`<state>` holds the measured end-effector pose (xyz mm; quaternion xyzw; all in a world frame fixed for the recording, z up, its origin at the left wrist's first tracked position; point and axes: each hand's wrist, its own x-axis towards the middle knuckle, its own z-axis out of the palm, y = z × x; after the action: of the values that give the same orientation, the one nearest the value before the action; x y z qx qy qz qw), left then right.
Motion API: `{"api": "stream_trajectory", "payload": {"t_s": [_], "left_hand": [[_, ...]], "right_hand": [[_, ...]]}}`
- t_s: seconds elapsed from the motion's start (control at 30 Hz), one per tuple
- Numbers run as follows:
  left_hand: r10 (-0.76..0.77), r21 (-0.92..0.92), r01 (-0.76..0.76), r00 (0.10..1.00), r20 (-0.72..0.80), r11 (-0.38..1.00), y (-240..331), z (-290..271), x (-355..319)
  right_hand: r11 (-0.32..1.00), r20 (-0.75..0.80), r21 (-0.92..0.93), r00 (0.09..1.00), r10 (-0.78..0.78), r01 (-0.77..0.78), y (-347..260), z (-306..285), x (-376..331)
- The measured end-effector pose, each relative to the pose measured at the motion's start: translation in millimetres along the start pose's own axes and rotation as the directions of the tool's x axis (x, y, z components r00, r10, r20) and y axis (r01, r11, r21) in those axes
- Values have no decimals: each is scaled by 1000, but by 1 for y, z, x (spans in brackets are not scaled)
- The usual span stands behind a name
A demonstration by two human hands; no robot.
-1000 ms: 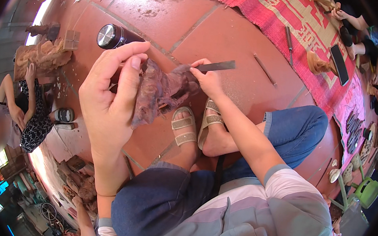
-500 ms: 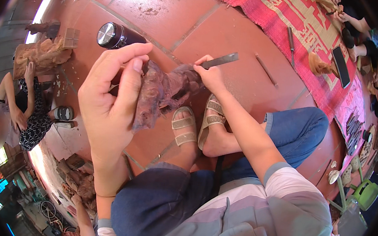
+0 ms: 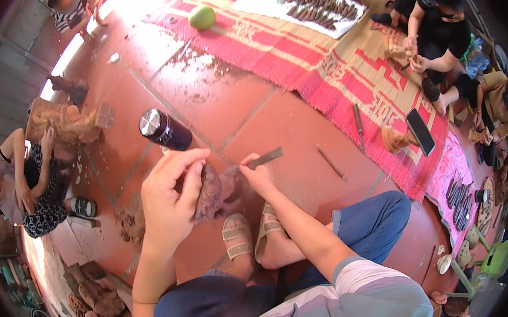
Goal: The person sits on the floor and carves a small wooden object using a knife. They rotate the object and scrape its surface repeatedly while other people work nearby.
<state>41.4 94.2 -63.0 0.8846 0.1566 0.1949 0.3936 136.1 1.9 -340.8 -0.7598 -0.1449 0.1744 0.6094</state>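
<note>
My left hand (image 3: pixel 169 193) is wrapped round one side of a dark reddish-brown carved wooden piece (image 3: pixel 218 193), its thumb and forefinger raised along the edge. The piece is held tilted above my sandalled feet, and its finer shape is blurred. On its far right side my right hand (image 3: pixel 258 176) pinches a flat, dark grey strip like a tool blade (image 3: pixel 269 156), one end sticking out to the upper right. The strip's other end is hidden behind my fingers and the carving. A dark flask with a silver lid (image 3: pixel 166 130) stands just beyond my left hand.
A thin rod (image 3: pixel 331 161) lies on the tiles to the right. The red-and-tan mat (image 3: pixel 310 73) carries a chisel (image 3: pixel 358 126), a phone (image 3: pixel 419 132) on a wooden stand and a green fruit (image 3: pixel 202 17). People sit at left and far right. Wood shavings litter the floor.
The view has tilted up, showing more of the mat and people. The carving looks smaller and turned. Both hands keep their hold on the carving and strip.
</note>
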Motion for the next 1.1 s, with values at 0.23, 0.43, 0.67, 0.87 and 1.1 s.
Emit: {"api": "stream_trajectory", "payload": {"t_s": [0.23,0.43,0.67,0.87,1.1], "left_hand": [[-9,-34,9,1000,-7,999,3,6,1],[1,-28,-1,1000,-12,1000,3,5,1],[59,-55,-62,996,-72,997,-2,8,0],[8,-41,-8,1000,4,999,3,5,1],[4,-45,-4,1000,-2,999,2,6,0]], "right_hand": [[978,-5,-204,999,-47,45,-11,-2,-5],[992,-1,-125,1000,26,-26,-12,-6,-2],[997,10,-82,1000,-5,6,-8,-3,1],[987,8,-149,998,66,-64,-8,-13,6],[984,13,-145,995,102,-99,-8,-13,5]]}}
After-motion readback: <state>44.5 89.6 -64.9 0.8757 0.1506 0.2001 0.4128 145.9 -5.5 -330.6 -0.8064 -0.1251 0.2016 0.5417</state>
